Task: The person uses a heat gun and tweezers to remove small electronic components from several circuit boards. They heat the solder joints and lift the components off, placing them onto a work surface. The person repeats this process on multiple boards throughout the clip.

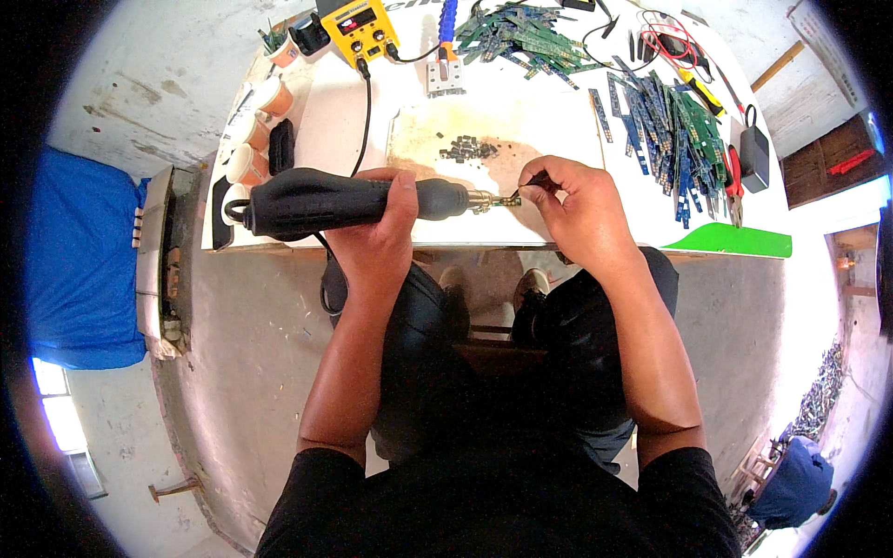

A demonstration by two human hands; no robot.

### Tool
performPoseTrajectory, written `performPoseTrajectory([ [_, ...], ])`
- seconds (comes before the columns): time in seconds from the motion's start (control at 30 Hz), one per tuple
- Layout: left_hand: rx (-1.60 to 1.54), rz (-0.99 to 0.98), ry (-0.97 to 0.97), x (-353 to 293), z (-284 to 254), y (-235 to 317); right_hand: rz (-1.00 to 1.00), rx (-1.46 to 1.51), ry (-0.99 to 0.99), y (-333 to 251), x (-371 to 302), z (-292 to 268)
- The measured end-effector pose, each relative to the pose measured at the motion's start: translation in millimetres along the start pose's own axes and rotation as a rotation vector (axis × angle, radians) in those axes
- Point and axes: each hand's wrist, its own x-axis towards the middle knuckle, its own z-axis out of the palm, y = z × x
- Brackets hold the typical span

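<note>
My left hand (395,209) is wrapped round a black hot air gun (312,205), held level with its metal nozzle (479,199) pointing right. Just past the nozzle is the end of a small circuit board strip (508,200). My right hand (586,209) is closed in a pinch on thin dark tweezers (533,182), whose tips are close to that strip. Whether they touch it is too small to tell. Beyond the nozzle, a little heap of black chips (467,149) lies on a scorched, light work board (409,139).
Green and blue circuit board strips (660,130) are piled at the right, with another heap (521,42) at the back. Red-handled pliers (734,186) lie near the right edge. A yellow soldering station (361,33) stands at the back left, and several tubs (246,166) line the left side.
</note>
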Motion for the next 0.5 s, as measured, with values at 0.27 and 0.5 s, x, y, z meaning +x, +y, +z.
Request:
performPoseTrajectory([
  [0.27, 0.065, 0.057, -0.009, 1.9, -3.7, -6.1, -0.032, -0.004, 0.017, 1.5, 0.1, 0.0],
  [0.5, 0.134, 0.039, 0.011, 2.1, -2.0, -0.4, 0.008, 0.001, 0.013, -0.7, 0.7, -0.3],
])
